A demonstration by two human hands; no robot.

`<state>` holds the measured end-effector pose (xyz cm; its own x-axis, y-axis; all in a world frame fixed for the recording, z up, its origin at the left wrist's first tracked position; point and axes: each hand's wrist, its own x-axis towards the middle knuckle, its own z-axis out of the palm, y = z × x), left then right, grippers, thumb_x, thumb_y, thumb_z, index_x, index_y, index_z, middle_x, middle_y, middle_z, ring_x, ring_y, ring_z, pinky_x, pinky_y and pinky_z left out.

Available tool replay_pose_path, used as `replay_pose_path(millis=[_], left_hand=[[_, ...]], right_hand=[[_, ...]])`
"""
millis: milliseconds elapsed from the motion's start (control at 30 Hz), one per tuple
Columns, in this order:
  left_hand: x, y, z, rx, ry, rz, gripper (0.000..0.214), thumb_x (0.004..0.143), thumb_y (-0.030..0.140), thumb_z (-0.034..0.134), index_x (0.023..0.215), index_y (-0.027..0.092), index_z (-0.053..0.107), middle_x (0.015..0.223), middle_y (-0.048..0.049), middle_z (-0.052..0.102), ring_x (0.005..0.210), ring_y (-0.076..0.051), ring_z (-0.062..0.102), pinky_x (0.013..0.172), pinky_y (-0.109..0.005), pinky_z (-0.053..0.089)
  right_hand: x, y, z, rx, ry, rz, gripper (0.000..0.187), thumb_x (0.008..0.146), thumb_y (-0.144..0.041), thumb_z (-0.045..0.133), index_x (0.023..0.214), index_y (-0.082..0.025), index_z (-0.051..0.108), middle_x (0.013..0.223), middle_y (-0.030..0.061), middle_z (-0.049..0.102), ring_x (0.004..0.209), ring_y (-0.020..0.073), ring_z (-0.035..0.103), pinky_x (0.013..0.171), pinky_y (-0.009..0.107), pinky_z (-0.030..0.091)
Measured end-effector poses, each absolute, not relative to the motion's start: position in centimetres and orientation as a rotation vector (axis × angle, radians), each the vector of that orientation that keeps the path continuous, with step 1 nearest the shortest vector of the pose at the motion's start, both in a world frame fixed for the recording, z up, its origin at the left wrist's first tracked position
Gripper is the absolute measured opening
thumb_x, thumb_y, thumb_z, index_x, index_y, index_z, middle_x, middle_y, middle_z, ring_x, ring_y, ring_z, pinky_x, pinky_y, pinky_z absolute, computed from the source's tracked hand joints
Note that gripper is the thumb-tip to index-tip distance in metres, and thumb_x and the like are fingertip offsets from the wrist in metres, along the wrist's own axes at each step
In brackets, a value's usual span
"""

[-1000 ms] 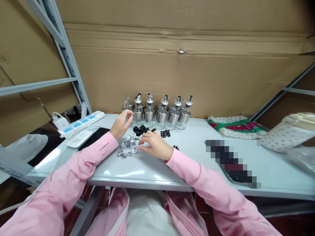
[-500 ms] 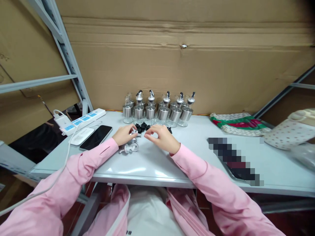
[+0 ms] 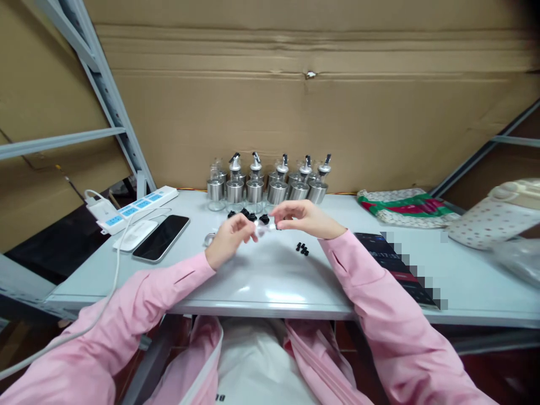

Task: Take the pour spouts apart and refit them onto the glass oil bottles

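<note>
My left hand (image 3: 231, 237) is closed in a pinch on a silver pourer spout (image 3: 262, 228), blurred and held above the table. My right hand (image 3: 311, 218) comes to the other end of the spout with thumb and forefinger pinched; a small dark bit shows at the fingertips, too small to name. Several black stopper parts (image 3: 252, 216) lie just behind the hands. A cluster of small black pieces (image 3: 302, 248) sits on the table below my right hand. Another silver spout (image 3: 209, 239) is partly hidden behind my left hand.
Glass-and-steel bottles (image 3: 255, 192) stand in rows at the back, several topped with pourers. To the left are a power strip (image 3: 139, 209), a black phone (image 3: 161, 239) and a white cable. A partly blurred phone (image 3: 399, 267), a patterned cloth (image 3: 405, 207) and a dotted bag (image 3: 491, 219) lie right.
My left hand has lifted a silver spout from the pile and moved right. My right hand has shifted right and closed to a pinch, uncovering the small black pieces.
</note>
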<state>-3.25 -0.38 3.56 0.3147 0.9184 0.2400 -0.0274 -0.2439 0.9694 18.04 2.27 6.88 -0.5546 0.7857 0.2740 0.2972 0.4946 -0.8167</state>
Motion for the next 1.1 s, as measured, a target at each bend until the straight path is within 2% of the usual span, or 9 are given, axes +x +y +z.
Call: replay_pose_path(millis=[133, 233, 400, 533, 667, 767, 900, 1100], left_hand=[[-0.9, -2.0, 2.7, 1.149, 0.682, 0.912, 0.037, 0.065, 0.044, 0.068, 0.066, 0.016, 0.044, 0.061, 0.0003, 0.062, 0.054, -0.011, 0.060, 0.055, -0.022, 0.043], [-0.4, -2.5, 2.0, 1.044, 0.680, 0.889, 0.038, 0.066, 0.043, 0.068, 0.068, 0.016, 0.042, 0.062, -0.0009, 0.064, 0.053, -0.012, 0.062, 0.056, -0.024, 0.047], [-0.4, -2.7, 0.5, 1.099, 0.696, 0.867, 0.039, 0.073, 0.047, 0.063, 0.075, 0.019, 0.035, 0.059, 0.0006, 0.064, 0.050, -0.014, 0.063, 0.052, -0.024, 0.047], [-0.4, -3.0, 0.1, 1.132, 0.662, 0.862, 0.045, 0.072, 0.054, 0.061, 0.086, 0.021, 0.034, 0.060, 0.0031, 0.063, 0.051, -0.015, 0.064, 0.049, -0.023, 0.046], [-0.4, -3.0, 0.4, 1.203, 0.578, 0.721, 0.054, 0.070, 0.057, 0.064, 0.099, 0.018, 0.041, 0.064, 0.0009, 0.063, 0.052, -0.014, 0.065, 0.052, -0.023, 0.047], [-0.4, -3.0, 0.4, 1.243, 0.550, 0.596, 0.056, 0.066, 0.057, 0.067, 0.097, 0.015, 0.046, 0.065, -0.0012, 0.063, 0.053, -0.015, 0.065, 0.051, -0.023, 0.046], [-0.5, -2.9, 0.3, 1.230, 0.581, 0.628, 0.057, 0.069, 0.061, 0.062, 0.098, 0.014, 0.048, 0.064, -0.0014, 0.063, 0.051, -0.012, 0.063, 0.051, -0.022, 0.044], [-0.5, -2.8, 0.4, 1.176, 0.634, 0.690, 0.057, 0.069, 0.062, 0.062, 0.098, 0.015, 0.048, 0.062, -0.0002, 0.062, 0.049, -0.010, 0.060, 0.052, -0.021, 0.043]], right_hand=[[18.9, 2.0, 7.2, -0.801, -2.073, 1.311, 0.030, 0.062, -0.032, 0.076, 0.084, -0.014, 0.065, 0.070, 0.0000, 0.064, 0.063, 0.0097, 0.058, 0.062, 0.026, 0.046], [18.7, 1.5, 7.2, -0.811, -2.108, 1.334, 0.029, 0.063, -0.032, 0.075, 0.085, -0.014, 0.066, 0.073, 0.0006, 0.065, 0.065, 0.0092, 0.058, 0.063, 0.025, 0.047], [18.2, 1.2, 6.7, -0.829, -2.296, 1.365, 0.035, 0.058, -0.034, 0.078, 0.084, -0.014, 0.068, 0.076, 0.0011, 0.066, 0.064, 0.0089, 0.055, 0.063, 0.026, 0.046], [18.0, 1.2, 6.2, -0.864, -2.287, 1.313, 0.029, 0.065, -0.035, 0.073, 0.084, -0.013, 0.068, 0.072, 0.0014, 0.066, 0.062, 0.0088, 0.055, 0.061, 0.025, 0.046], [18.1, 1.3, 6.5, -0.878, -2.289, 1.266, 0.029, 0.070, -0.037, 0.069, 0.086, -0.013, 0.070, 0.074, 0.0031, 0.068, 0.066, 0.0111, 0.059, 0.064, 0.026, 0.046], [18.6, 1.6, 6.8, -0.890, -2.404, 1.167, 0.030, 0.070, -0.039, 0.068, 0.086, -0.014, 0.072, 0.076, 0.0036, 0.070, 0.069, 0.0121, 0.059, 0.066, 0.026, 0.045], [20.4, 2.8, 6.5, -1.110, -2.449, 0.987, 0.030, 0.070, -0.041, 0.066, 0.082, -0.014, 0.072, 0.075, 0.0039, 0.070, 0.067, 0.0123, 0.059, 0.064, 0.025, 0.044], [22.7, 4.6, 5.5, -1.456, -2.514, 0.856, 0.014, 0.063, -0.029, 0.070, 0.070, -0.017, 0.072, 0.066, 0.0016, 0.070, 0.060, 0.0121, 0.059, 0.057, 0.023, 0.042]])
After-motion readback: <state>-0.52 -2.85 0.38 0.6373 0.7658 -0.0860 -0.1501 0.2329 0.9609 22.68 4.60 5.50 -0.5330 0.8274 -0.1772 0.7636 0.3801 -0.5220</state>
